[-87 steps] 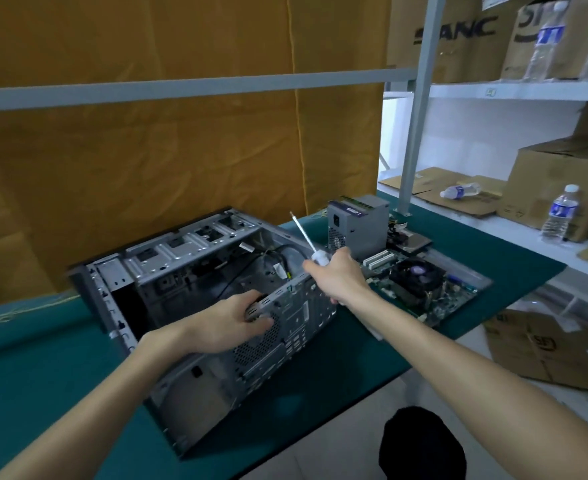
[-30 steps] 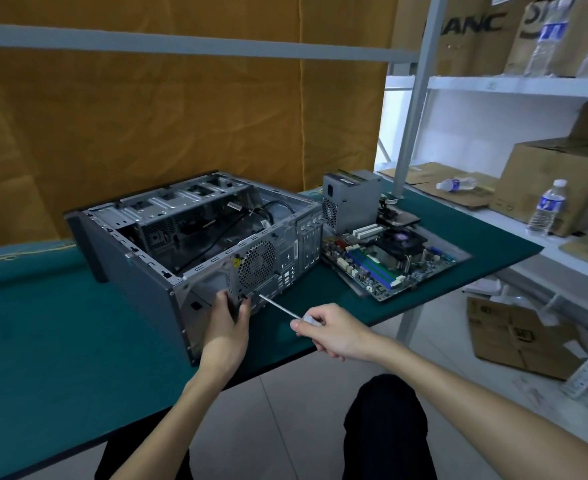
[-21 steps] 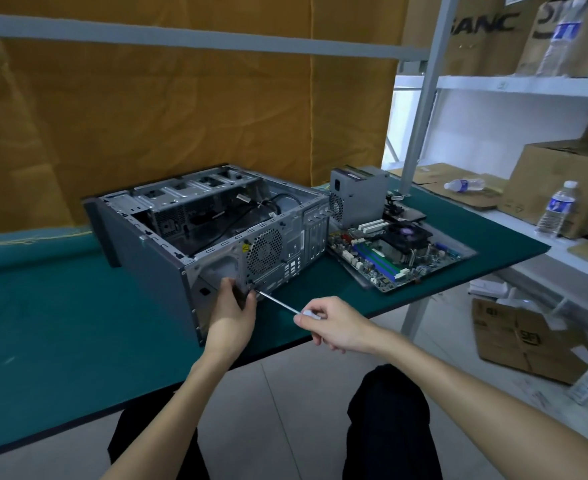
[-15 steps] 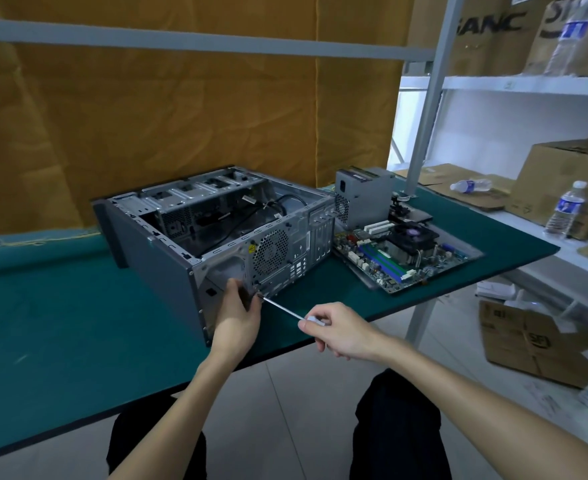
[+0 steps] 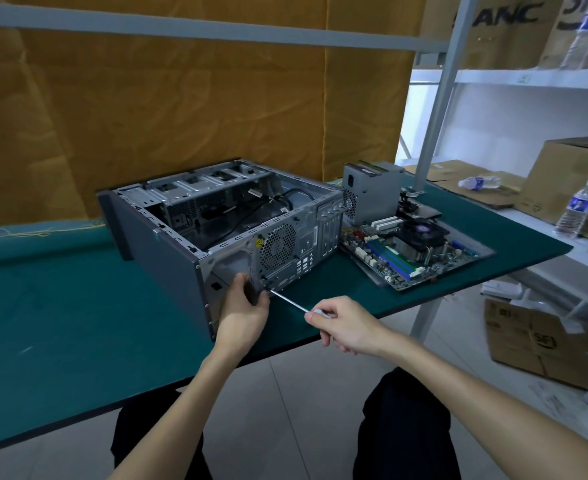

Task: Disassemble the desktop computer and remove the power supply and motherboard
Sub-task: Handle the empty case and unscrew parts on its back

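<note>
On the green table (image 5: 60, 323), the computer case (image 5: 167, 258) lay on its side with the open side facing up and the rear panel turned toward us. We held the lower rear corner of the case with our left hand (image 5: 244, 313), fingers and thumb curled against the panel edge beside the fan grille (image 5: 278, 244). We gripped the handle of the screwdriver (image 5: 290, 302) in our right hand (image 5: 346, 323), fingers closed around it, with the shaft pointing up and left and its tip at the rear panel just below the grille, next to our left thumb. The power supply (image 5: 372, 192) stood upright on the table just beside the right end of the case. The motherboard (image 5: 410, 254) lay flat in front of the power supply, near the right edge of the table, with its cooler fan (image 5: 420, 232) on top. Loose black cables (image 5: 285, 202) were inside the case.
</note>
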Tool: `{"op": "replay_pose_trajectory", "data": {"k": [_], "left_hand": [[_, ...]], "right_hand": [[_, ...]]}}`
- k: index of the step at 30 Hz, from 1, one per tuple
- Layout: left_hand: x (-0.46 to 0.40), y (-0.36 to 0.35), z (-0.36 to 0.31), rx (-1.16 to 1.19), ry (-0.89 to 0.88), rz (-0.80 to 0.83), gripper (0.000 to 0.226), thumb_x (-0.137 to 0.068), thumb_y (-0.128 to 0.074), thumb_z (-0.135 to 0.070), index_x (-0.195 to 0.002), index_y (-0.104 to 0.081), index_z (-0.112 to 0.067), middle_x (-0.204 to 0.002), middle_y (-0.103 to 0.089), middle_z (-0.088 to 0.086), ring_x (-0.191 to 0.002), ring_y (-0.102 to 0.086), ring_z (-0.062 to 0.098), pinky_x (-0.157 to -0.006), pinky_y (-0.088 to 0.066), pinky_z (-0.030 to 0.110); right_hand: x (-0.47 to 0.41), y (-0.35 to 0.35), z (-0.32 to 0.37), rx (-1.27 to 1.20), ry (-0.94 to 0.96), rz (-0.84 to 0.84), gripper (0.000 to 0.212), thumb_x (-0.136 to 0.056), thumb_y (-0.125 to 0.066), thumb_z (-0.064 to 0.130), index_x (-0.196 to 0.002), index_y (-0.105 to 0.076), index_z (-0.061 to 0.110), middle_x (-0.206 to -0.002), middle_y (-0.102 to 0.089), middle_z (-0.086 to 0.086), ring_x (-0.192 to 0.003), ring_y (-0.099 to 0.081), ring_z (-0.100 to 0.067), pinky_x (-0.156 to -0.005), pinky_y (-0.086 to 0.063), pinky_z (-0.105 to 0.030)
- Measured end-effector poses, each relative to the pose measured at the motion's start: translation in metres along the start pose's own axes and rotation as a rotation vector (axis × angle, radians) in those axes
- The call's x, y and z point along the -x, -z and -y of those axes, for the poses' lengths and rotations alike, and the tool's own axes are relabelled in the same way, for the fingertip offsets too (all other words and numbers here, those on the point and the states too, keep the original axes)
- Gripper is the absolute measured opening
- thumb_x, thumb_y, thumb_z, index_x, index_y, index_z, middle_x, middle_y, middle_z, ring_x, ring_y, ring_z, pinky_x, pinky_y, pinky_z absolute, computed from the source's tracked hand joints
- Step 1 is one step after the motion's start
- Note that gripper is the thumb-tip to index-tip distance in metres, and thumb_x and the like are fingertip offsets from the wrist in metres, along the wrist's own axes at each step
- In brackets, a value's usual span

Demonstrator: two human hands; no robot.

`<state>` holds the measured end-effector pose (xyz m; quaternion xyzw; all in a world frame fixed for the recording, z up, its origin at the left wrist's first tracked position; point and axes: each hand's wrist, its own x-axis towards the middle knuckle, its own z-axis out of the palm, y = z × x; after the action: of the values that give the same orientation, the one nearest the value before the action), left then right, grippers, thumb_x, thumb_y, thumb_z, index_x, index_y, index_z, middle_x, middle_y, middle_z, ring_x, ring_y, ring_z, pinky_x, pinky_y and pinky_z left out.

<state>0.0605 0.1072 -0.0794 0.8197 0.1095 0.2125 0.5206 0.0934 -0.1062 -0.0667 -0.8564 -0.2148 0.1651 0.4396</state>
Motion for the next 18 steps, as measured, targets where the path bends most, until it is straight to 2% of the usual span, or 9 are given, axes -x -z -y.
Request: {"op": "replay_pose_trajectory", "data": {"k": [2, 4, 7, 9, 13, 15, 18], "left_hand": [[0.000, -0.001, 0.000, -0.020, 0.002, -0.010, 0.016, -0.096, -0.065, -0.019, -0.107, -0.053, -0.020, -0.096, -0.061, -0.011, -0.091, -0.059, 0.008, -0.081, -0.043, 0.027], [0.000, -0.001, 0.000, -0.028, 0.000, -0.012, 0.016, -0.096, -0.065, -0.020, -0.106, -0.053, -0.020, -0.094, -0.060, -0.011, -0.091, -0.060, 0.012, -0.082, -0.044, 0.029], [0.000, -0.001, 0.000, -0.014, -0.010, -0.013, 0.016, -0.096, -0.065, -0.018, -0.105, -0.053, -0.024, -0.093, -0.061, -0.016, -0.089, -0.057, -0.001, -0.081, -0.044, 0.028], [0.000, -0.001, 0.001, -0.008, -0.012, -0.018, 0.016, -0.096, -0.065, -0.018, -0.106, -0.054, -0.024, -0.094, -0.061, -0.016, -0.089, -0.057, -0.003, -0.081, -0.043, 0.027], [0.000, -0.001, 0.000, -0.002, -0.012, -0.025, 0.014, -0.095, -0.065, -0.016, -0.105, -0.056, -0.018, -0.094, -0.065, -0.003, -0.089, -0.062, 0.013, -0.074, -0.044, 0.025], [0.000, -0.001, 0.000, -0.011, -0.018, -0.027, 0.013, -0.096, -0.065, -0.016, -0.104, -0.056, -0.018, -0.093, -0.065, -0.001, -0.087, -0.061, 0.014, -0.070, -0.045, 0.020], [0.000, 0.000, -0.001, -0.027, -0.012, -0.024, 0.012, -0.096, -0.064, -0.017, -0.102, -0.055, -0.021, -0.090, -0.064, -0.005, -0.085, -0.061, 0.010, -0.067, -0.043, 0.018]], "right_hand": [[0.000, 0.000, 0.000, -0.012, -0.009, -0.001, 0.028, -0.091, -0.055, 0.052, -0.092, -0.069, 0.029, -0.065, -0.068, 0.003, -0.044, -0.049, -0.013, -0.038, -0.036, -0.023], [0.000, 0.001, 0.000, -0.018, -0.016, -0.002, 0.026, -0.092, -0.056, 0.051, -0.092, -0.070, 0.029, -0.065, -0.068, 0.003, -0.044, -0.049, -0.013, -0.037, -0.036, -0.023], [0.001, 0.001, 0.001, -0.015, -0.023, -0.008, 0.024, -0.091, -0.057, 0.048, -0.091, -0.070, 0.029, -0.064, -0.067, 0.003, -0.044, -0.048, -0.015, -0.038, -0.036, -0.022], [0.002, 0.001, 0.003, -0.006, -0.023, -0.009, 0.023, -0.093, -0.057, 0.046, -0.092, -0.070, 0.028, -0.064, -0.067, 0.002, -0.044, -0.048, -0.015, -0.038, -0.037, -0.022], [0.004, 0.000, 0.008, 0.000, -0.033, 0.004, 0.021, -0.098, -0.056, 0.041, -0.095, -0.070, 0.025, -0.064, -0.066, 0.002, -0.045, -0.048, -0.015, -0.038, -0.037, -0.023], [0.004, -0.001, 0.013, -0.044, -0.071, 0.063, 0.023, -0.100, -0.055, 0.039, -0.099, -0.069, 0.020, -0.063, -0.065, 0.002, -0.044, -0.047, -0.015, -0.038, -0.035, -0.022], [0.006, 0.001, 0.026, -0.248, -0.168, 0.192, 0.030, -0.103, -0.055, 0.038, -0.106, -0.066, 0.010, -0.064, -0.061, -0.003, -0.044, -0.045, -0.014, -0.038, -0.034, -0.020]]}}
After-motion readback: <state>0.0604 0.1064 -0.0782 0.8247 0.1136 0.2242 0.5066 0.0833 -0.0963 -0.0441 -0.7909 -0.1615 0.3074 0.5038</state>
